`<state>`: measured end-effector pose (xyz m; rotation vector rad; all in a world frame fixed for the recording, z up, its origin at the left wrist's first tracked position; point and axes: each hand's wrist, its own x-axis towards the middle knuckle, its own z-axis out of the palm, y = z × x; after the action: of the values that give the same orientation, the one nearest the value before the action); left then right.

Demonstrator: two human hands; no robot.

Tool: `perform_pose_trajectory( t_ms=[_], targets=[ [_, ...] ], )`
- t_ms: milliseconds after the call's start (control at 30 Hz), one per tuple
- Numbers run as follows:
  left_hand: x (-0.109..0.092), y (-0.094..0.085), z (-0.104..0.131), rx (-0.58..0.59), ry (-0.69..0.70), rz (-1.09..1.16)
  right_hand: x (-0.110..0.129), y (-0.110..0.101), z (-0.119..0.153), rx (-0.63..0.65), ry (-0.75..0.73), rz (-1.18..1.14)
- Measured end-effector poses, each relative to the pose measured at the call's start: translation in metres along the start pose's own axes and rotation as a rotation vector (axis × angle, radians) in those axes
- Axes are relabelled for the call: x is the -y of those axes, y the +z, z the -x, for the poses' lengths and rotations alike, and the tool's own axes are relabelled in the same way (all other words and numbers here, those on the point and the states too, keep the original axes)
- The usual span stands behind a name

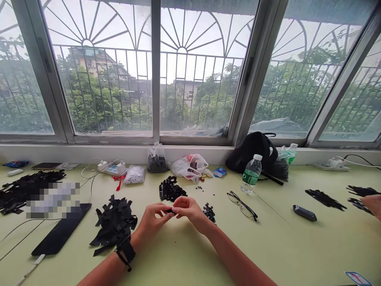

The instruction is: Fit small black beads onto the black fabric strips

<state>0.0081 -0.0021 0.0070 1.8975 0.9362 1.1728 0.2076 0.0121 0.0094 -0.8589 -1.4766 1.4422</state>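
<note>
Okay, both hands meet over the middle of the pale yellow-green tabletop [184, 262]. Left hand [151, 220], black watch [126, 251] on the wrist, pinches a small black piece [170, 211] between thumb and fingers. Right hand [192, 214] is on the same piece from the right, fingers closed narrow on its end; exact shape of the piece can't be told, mostly covered.

Just left of the left hand: loose heap of flat black fabric strips [114, 222]. Just beyond the hands: smaller pile of black strips [171, 188]. Just right of the right hand: cluster of small, round, shiny black parts [209, 212], partly hidden by the wrist.

Farther right: black-framed eyeglasses [242, 205], clear plastic bottle with green label [250, 174] standing upright, glossy black oblong case [304, 213]. At the right edge, another person's hand [372, 204] is beside thin black strips [358, 204].

Left side: flat black slab-like device [61, 230] with a white cable [29, 270] plugged into its near end.
</note>
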Motion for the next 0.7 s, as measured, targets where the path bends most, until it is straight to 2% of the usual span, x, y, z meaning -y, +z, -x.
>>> perform_pose_trajectory(
  t_ms=[267,467,700],
  targets=[
    [0.017,0.0,-0.002,-0.078,-0.103,0.259,0.0,0.0,-0.002,-0.021,0.007,-0.024],
    [0.013,0.0,-0.004,-0.014,-0.157,0.398,-0.001,0.001,-0.001,0.016,0.002,-0.025],
    [0.014,-0.002,-0.004,-0.011,-0.194,0.426,-0.001,0.0,-0.002,-0.011,-0.039,-0.014]
  ],
)
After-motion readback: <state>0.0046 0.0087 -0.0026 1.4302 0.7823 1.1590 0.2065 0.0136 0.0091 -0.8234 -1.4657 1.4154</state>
